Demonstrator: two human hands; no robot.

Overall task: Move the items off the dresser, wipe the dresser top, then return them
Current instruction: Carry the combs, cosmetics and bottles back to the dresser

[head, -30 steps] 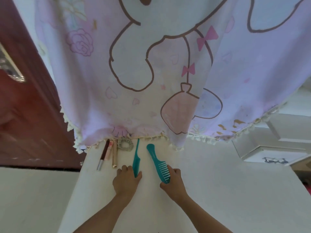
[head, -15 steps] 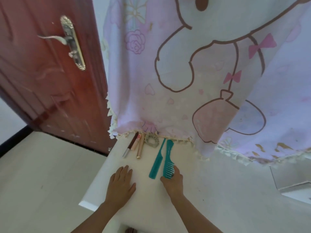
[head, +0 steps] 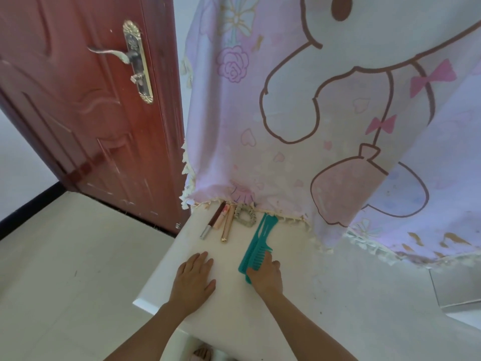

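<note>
Left hand (head: 194,278) lies flat on the white dresser top (head: 325,295). Right hand (head: 265,276) rests on the near end of two overlapping teal combs (head: 257,243). Cosmetic tubes (head: 227,224) and scrunchie (head: 244,217) lie far left.

A reddish-brown panelled door (head: 86,105) is seen standing ajar at the left, fitted with an ornate metal lever handle (head: 135,58). A white wall (head: 15,152) with dark skirting (head: 28,208) is noted behind it. The floor (head: 65,256) is laid in pale tiles. A pink and lilac cartoon-print cloth (head: 299,113) with a cream fringe is hung down to a white desk (head: 338,282). Even daylight is observed.
</note>
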